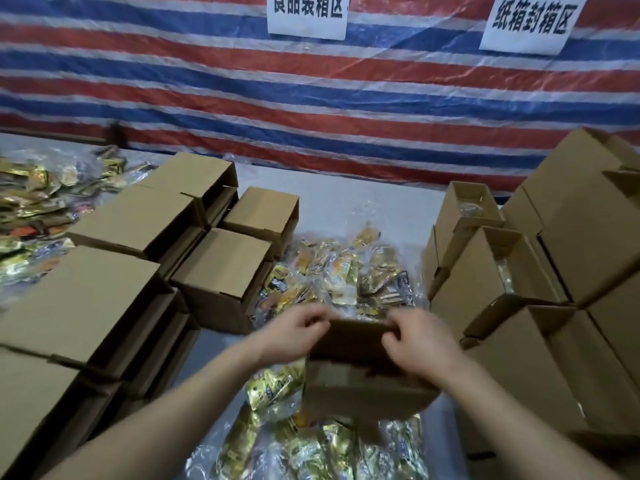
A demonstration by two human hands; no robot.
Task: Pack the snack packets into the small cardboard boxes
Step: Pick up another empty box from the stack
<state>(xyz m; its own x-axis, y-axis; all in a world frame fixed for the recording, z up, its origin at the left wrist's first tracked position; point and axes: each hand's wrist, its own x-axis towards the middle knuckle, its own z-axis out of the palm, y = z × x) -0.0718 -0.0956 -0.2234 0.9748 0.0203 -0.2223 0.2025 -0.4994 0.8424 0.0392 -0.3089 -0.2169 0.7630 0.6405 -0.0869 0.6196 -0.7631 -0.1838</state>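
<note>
A small brown cardboard box [360, 372] is held above the table in front of me. My left hand [294, 329] grips its far left top edge with curled fingers. My right hand [420, 341] grips the far right top edge the same way. Gold and yellow snack packets [346, 275] lie heaped in clear plastic just beyond the box. More snack packets [311, 441] lie under and in front of it. The box's inside is hidden by blur.
Stacks of closed small boxes [114, 271] fill the left side. Open and closed boxes [540, 278] are piled on the right. Another packet heap [38, 209] lies far left. A striped tarp wall [311, 98] with two paper signs stands behind.
</note>
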